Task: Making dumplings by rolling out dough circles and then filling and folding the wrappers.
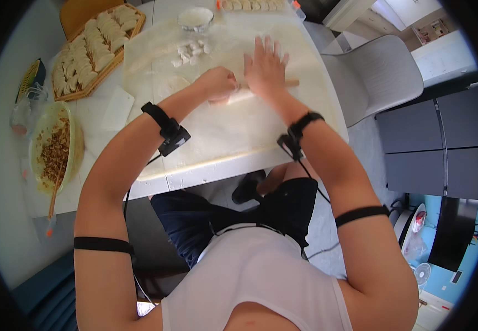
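My right hand [266,68] lies palm down over a wooden rolling pin [292,83], fingers spread and pointing away from me. Left of it, my left hand [218,84] is curled at the pin's other end; what its fingers pinch is hidden, probably the edge of a dough wrapper. Both hands are over a floured mat [206,132] on the table. A flat round dough wrapper [173,85] rests left of my left hand. Small dough pieces [191,52] lie in a loose group beyond it. A bowl of flour [195,18] stands farther back.
At the left, a woven tray [92,89] holds rows of dumplings, above a bowl of filling [72,145] with chopsticks [55,198]. A white scraper [117,108] lies beside the mat. More dumplings [251,5] sit in a container at the back. A grey chair [377,76] stands right.
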Demonstrator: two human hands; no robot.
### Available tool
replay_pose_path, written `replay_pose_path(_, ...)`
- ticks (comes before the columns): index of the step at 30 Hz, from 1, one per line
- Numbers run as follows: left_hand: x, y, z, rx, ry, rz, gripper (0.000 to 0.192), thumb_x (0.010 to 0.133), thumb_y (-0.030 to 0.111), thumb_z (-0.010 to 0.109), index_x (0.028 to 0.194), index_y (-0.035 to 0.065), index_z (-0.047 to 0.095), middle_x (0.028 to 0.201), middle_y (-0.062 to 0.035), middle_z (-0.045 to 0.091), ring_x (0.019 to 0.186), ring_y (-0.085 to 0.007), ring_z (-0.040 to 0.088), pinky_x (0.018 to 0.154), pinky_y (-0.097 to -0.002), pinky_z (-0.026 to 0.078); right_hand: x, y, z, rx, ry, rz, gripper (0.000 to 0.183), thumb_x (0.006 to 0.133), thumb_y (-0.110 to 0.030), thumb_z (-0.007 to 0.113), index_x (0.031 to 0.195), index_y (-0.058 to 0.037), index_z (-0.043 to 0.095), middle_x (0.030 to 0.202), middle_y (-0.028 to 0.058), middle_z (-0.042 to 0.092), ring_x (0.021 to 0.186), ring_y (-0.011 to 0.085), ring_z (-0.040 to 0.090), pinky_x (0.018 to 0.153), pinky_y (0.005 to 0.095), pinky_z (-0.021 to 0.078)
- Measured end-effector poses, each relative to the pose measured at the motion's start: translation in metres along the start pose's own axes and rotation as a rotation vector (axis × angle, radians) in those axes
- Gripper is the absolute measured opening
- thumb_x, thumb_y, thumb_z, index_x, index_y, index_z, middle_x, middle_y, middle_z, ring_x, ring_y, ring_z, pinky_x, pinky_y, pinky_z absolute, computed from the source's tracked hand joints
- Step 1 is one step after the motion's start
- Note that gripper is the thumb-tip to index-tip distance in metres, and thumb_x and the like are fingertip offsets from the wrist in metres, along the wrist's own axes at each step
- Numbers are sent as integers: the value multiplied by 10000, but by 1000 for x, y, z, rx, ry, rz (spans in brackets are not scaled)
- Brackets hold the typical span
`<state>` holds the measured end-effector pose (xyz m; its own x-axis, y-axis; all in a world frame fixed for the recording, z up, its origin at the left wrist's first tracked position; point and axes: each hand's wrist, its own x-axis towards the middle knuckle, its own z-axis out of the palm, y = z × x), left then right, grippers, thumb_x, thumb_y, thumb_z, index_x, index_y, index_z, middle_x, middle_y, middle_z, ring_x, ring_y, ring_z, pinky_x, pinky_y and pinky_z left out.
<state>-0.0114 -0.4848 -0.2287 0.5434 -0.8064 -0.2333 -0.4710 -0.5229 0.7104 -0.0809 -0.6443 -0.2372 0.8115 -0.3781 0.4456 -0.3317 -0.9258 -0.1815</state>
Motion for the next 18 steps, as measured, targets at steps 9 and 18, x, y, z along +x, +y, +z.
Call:
replay_pose_path(9, -8, -15, -1, 8, 19, 54, 220, 834, 214, 725, 920, 12, 717, 866, -129, 725, 770, -248, 687, 718, -373, 535, -121, 31, -63, -197, -397, -46, 646, 947, -357, 484, 1525, -97, 360, 1551, 255, 358, 1417, 480, 340, 1079, 731, 204)
replay_pose_path(18, -16, 11, -14, 173, -54, -29, 311, 893, 326, 669, 928, 19, 704, 760, -135, 703, 653, -267, 656, 664, -382, 519, -3, -12, 9, -19, 9, -50, 621, 991, -373, 464, 1529, -91, 337, 1576, 226, 329, 1454, 449, 289, 1134, 686, 198)
